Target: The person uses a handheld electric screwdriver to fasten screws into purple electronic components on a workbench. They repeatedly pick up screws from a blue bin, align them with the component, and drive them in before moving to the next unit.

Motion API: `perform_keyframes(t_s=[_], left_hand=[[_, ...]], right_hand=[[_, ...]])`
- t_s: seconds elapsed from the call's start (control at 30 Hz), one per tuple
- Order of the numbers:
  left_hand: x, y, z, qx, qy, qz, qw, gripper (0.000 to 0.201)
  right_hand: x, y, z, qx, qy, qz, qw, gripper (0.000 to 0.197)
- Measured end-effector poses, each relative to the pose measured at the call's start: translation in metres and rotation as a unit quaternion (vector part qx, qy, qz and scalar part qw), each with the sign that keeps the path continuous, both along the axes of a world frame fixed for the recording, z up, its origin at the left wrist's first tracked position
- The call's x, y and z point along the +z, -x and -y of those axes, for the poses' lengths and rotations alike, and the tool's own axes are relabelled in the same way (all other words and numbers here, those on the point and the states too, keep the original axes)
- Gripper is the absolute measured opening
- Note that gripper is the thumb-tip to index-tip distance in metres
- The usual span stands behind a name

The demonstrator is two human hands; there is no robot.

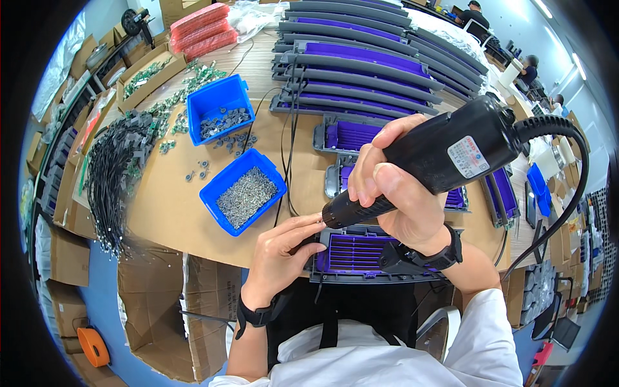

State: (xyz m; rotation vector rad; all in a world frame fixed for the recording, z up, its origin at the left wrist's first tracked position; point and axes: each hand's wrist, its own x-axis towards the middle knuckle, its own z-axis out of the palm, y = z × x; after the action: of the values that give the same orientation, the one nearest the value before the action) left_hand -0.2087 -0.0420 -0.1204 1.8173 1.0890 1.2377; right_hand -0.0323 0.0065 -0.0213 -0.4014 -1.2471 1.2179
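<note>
My right hand [406,187] is wrapped around a black corded electric screwdriver [438,145], tilted with its nose down to the left. At that nose my left hand [284,251] has its fingertips pressed together, while its thumb stands apart. Whatever small thing those fingertips may hold is too small to make out. Below the tool lies a grey housing with a purple slatted grille [351,251], close to the table's front edge. Left of my hands stands a blue bin of small metal screws [233,226]. Behind it another blue bin [219,93] holds small grey round parts, some spilled beside it.
Grey-and-purple panels [361,58] are stacked at the back. A bundle of black wires [116,174] and green circuit boards [193,80] lie on the left. Pink-red wrapped packs [201,31] sit farther back. The screwdriver's cable [577,187] loops down on the right. Other people sit far off.
</note>
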Motion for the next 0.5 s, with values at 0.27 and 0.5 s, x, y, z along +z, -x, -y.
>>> perform_keyframes(t_s=[0.27,0.5], left_hand=[[-0.002,0.003,-0.001,-0.018,0.013,0.014,1.000,0.035],[0.004,0.004,0.000,-0.011,0.025,0.010,1.000,0.032]], right_hand=[[0.020,-0.007,0.011,0.004,-0.015,0.125,0.992,0.031],[0.007,0.014,0.010,0.020,-0.010,0.047,0.999,0.027]])
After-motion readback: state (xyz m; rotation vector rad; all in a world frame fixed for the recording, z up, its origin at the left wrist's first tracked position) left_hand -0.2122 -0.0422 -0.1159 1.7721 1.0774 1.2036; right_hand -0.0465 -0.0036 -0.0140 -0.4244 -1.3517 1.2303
